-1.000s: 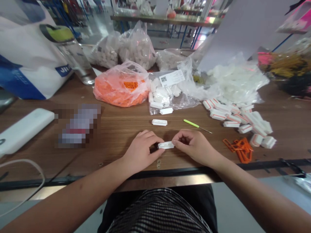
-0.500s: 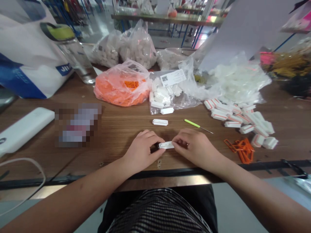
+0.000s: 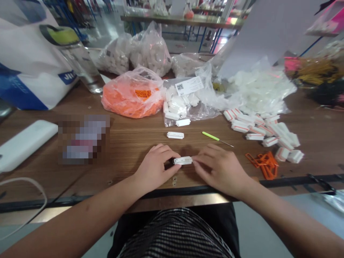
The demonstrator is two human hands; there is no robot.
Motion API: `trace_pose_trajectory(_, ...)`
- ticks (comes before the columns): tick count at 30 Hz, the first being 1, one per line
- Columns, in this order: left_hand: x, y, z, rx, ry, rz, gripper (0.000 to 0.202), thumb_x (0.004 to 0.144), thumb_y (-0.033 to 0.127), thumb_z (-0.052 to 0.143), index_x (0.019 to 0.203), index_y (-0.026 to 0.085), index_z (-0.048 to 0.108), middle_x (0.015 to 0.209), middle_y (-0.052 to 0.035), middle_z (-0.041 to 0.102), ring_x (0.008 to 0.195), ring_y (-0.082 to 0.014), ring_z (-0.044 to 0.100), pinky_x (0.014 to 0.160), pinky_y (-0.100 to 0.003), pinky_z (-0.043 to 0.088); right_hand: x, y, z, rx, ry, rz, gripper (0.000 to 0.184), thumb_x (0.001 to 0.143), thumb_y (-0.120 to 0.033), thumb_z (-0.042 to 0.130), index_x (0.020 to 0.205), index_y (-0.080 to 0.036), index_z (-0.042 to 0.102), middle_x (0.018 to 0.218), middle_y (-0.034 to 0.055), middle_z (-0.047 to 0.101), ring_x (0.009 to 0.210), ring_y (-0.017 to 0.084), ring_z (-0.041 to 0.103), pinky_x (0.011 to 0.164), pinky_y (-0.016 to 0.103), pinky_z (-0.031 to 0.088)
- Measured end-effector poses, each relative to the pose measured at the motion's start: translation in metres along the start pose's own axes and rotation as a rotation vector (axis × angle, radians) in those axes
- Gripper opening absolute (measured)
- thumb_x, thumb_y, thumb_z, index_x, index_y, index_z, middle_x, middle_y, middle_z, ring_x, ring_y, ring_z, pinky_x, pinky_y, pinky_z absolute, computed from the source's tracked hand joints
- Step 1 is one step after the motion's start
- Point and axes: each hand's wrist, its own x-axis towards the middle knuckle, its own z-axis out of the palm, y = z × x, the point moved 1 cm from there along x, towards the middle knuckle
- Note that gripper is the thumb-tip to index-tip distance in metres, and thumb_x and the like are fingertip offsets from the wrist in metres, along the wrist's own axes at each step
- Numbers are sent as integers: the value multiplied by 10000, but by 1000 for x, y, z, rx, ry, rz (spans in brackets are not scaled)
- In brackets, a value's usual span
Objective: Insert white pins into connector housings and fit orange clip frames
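A small white plastic connector (image 3: 183, 160) with rows of tiny holes lies near the front of the table. My left hand (image 3: 157, 163) pinches its left end between thumb and forefinger. Close to the right end is my right hand (image 3: 217, 165), its thumb and fingers parted with nothing visible between them. Just beyond the hands lies a second white connector (image 3: 175, 135). A pick with a lime-green handle (image 3: 210, 136) and thin metal shaft rests to its right. Several orange plastic frames (image 3: 264, 164) are heaped right of my right hand.
White connectors with orange strips (image 3: 255, 129) are piled at the right. Behind stand an orange-filled bag (image 3: 129, 96), a labelled clear bag of white parts (image 3: 185, 102) and a large clear bag (image 3: 260, 86). A water bottle (image 3: 80, 64) and white device (image 3: 28, 143) occupy the left.
My right hand has loosened from the connector's right end and drawn slightly right, uncovering that end. My left hand keeps its pinch. The whole view has shifted slightly.
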Motion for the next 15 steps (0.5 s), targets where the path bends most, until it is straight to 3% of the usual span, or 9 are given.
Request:
trace_pose_trajectory(3, 0, -1, 0, -1, -3, 1, 86, 849, 236, 664, 933, 220, 663, 834, -8, 663, 848, -206, 574, 853, -421, 441, -6, 31, -11, 153, 7, 283, 218, 885, -297, 554, 837, -206, 746, 761, 32, 717, 666, 151, 627, 625, 277, 463)
trace_pose_trajectory(6, -1, -2, 1, 6, -3, 4, 91, 852, 233, 662, 941, 218, 661, 844, -10, 661, 848, -206, 570, 844, -417, 443, -14, 61, -14, 230, -183, 413, 183, 848, -324, 598, 828, -235, 757, 805, 12, 737, 670, 154, 649, 607, 274, 472)
trace_pose_trajectory(10, -2, -3, 1, 23, -5, 13, 99, 852, 233, 669, 948, 211, 661, 843, -12, 659, 836, -203, 565, 823, -405, 444, -18, 75, -9, 290, -273, 402, 160, 834, -319, 617, 846, -257, 764, 856, 4, 746, 760, 168, 678, 672, 279, 498)
trace_pose_trajectory(15, -2, -4, 1, 20, 1, 21, 104, 854, 234, 675, 953, 205, 663, 843, -11, 658, 841, -199, 567, 831, -398, 439, -10, 62, -8, 140, -308, 297, 140, 829, -266, 607, 805, -249, 744, 818, 2, 728, 752, 172, 656, 680, 293, 472)
